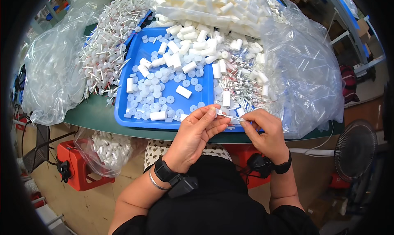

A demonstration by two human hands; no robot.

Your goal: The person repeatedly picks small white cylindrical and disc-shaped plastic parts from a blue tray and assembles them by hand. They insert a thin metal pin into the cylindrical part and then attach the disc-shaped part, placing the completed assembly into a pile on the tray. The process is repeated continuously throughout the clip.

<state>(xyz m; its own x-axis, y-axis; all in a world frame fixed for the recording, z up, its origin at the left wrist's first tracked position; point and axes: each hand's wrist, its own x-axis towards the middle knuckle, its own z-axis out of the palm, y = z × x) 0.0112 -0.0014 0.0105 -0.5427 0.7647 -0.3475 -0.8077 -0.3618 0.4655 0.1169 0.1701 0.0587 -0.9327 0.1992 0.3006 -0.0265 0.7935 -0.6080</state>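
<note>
Just above the front rim of the blue tray [164, 124], both my hands meet on one thin white rod [234, 118]. My left hand [197, 130] is closed, pinching its left end between thumb and forefinger; a small whitish piece shows at those fingertips, too small to make out. The rod's right end is pinched by my right hand [266, 132], also closed. Translucent discs [162, 100] and short white foam-like cylinders [184, 92] lie loose in the tray. Beside them, right of a raised blue edge, sits a heap of thin rods with reddish strands [238, 81].
A clear bag of white cylinders [213, 5] bulges at the back. On the left is a pile of rods fitted with discs [104, 42]. Clear plastic sheeting [303, 75] covers the table's right side. A red stool [82, 165] and a fan [356, 150] stand below.
</note>
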